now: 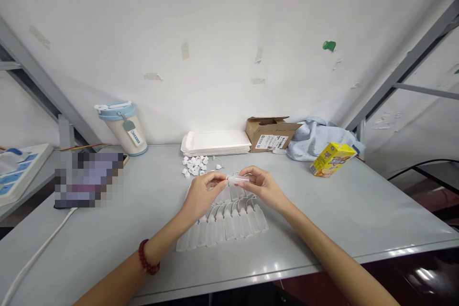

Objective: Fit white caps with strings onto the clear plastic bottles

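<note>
I hold the bottle (241,179) in my right hand (263,186) | left hand (203,194) pinches its end — light, straight pressure serves me best

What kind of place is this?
It looks like a workbench, maybe in a small workshop, though I can't be sure. On the grey table are rows of matching translucent tubes, a pile of tiny white parts and a cardboard box.

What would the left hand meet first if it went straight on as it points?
Probably the small bottle at the tips of the left hand; beyond it, the right hand, though depth is unclear.
</note>
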`<action>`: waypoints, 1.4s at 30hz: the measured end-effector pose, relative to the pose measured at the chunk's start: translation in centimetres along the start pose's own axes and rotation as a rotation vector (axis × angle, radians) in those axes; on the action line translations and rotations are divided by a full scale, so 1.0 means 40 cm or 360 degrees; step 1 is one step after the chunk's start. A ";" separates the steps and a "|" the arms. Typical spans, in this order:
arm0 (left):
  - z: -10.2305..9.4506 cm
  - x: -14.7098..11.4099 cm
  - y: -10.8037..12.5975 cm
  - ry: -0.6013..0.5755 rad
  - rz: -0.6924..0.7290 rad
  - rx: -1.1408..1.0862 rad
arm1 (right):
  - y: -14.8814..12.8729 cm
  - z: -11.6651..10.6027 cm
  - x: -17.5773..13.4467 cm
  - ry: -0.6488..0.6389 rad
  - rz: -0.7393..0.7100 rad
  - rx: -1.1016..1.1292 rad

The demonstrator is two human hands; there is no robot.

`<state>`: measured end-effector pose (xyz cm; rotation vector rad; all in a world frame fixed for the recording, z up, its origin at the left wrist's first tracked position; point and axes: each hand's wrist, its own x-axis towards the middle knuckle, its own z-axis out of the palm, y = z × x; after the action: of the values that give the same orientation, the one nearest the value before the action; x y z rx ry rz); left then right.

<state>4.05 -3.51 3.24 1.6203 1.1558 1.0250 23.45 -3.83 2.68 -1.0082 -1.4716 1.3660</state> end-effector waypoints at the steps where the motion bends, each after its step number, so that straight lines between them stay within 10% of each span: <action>1: 0.001 -0.002 0.002 0.0004 0.0012 0.0017 | 0.002 0.001 0.000 -0.0002 -0.0009 -0.0026; 17: 0.014 -0.025 -0.009 0.0060 0.0725 0.0638 | 0.010 0.010 -0.005 0.0023 -0.0309 -0.0440; 42: 0.021 -0.036 -0.002 -0.0066 0.0952 0.0889 | -0.010 0.018 -0.014 -0.0078 -0.0098 0.0088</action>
<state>4.49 -5.05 2.71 2.5209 0.9968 1.0720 22.93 -4.59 3.04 -0.8935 -1.4809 1.3886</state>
